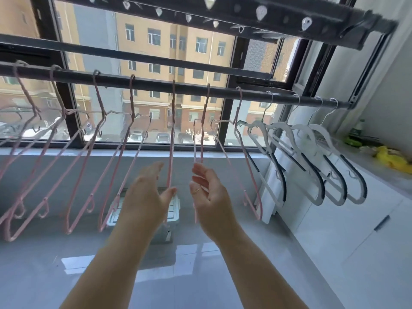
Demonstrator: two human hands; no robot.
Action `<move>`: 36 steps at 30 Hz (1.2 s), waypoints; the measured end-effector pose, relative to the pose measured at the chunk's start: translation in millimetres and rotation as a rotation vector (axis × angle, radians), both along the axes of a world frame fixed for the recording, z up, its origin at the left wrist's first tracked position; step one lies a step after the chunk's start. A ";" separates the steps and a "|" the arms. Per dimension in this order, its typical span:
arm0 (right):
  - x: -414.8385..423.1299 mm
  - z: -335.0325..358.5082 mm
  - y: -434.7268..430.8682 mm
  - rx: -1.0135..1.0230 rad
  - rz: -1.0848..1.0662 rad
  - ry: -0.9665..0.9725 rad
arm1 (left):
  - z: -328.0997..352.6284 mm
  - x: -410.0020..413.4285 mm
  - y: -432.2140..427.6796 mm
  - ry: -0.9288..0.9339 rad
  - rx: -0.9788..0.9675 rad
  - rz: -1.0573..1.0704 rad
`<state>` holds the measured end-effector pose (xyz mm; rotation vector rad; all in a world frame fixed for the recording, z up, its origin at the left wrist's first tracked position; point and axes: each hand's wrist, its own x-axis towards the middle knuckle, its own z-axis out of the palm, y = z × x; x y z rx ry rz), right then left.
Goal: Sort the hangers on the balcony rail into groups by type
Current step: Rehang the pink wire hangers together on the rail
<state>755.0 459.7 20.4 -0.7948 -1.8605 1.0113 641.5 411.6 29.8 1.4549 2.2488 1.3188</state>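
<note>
Pink hangers (132, 99): they fill the dark rail (156, 82) from the left edge to right of centre. They look thin and light, so they should swing and snag their neighbours' small hooks.
White hangers (323, 137): these are bunched at the right end of the rail. They are thicker and look stiffer, with dark strips that likely resist slipping.
Left hand (147, 192): your fingers are straight and hold nothing. Your thumb is just beside the edge-on pink hanger (172, 112) at centre.
Right hand (209, 197): your fingers are loosely bent beside the next pink hanger (205, 114). I cannot tell whether they pinch it.
Where to hold: take each hanger at the neck, just below the rail, then lift it and slide it along.
</note>
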 end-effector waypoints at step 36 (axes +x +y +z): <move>-82.8 10.4 -9.6 0.165 -0.127 -0.038 | 9.3 -58.9 -30.3 -0.062 0.065 -0.108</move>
